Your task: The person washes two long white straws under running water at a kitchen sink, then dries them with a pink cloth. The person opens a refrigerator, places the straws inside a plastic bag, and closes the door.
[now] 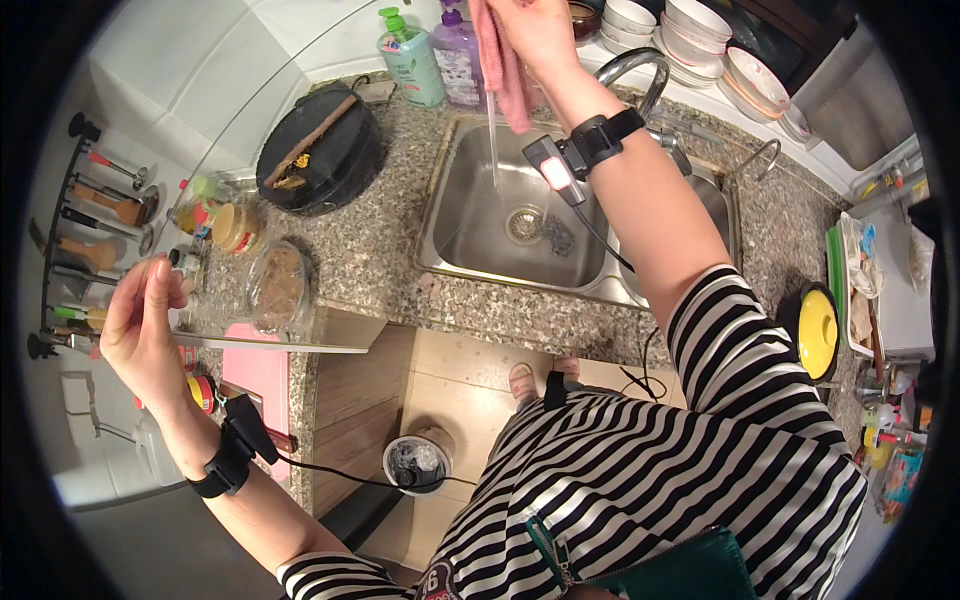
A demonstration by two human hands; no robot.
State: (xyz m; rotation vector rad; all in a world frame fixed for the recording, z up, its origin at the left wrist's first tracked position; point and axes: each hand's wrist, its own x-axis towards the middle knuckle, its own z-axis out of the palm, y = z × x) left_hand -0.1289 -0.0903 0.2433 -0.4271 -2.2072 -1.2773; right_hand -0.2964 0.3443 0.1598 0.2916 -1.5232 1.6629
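Note:
My left hand [146, 330] is raised at the left, thumb and fingers pinched at the edge of a large clear panel [270, 346]. The panel's pale lower edge and thin curved outline show over the counter. At the top, my right hand [536, 34] grips a pink cloth [504, 71] hanging above the sink; its fingertips are partly cut off by the frame. A thin bright strip runs down from the cloth; whether it is water or a panel edge I cannot tell. In the steel sink [480, 240], a steel-wool scrubber [559, 236] lies beside the drain [523, 225].
A black round pan [337, 172] with a wooden stick, a green pump bottle [411, 60] and a purple one [457, 67] stand behind. Stacked bowls [694, 45] line the ledge. Left are a food container [277, 289] and pink cutting board [255, 375]. A bin [416, 469] stands below.

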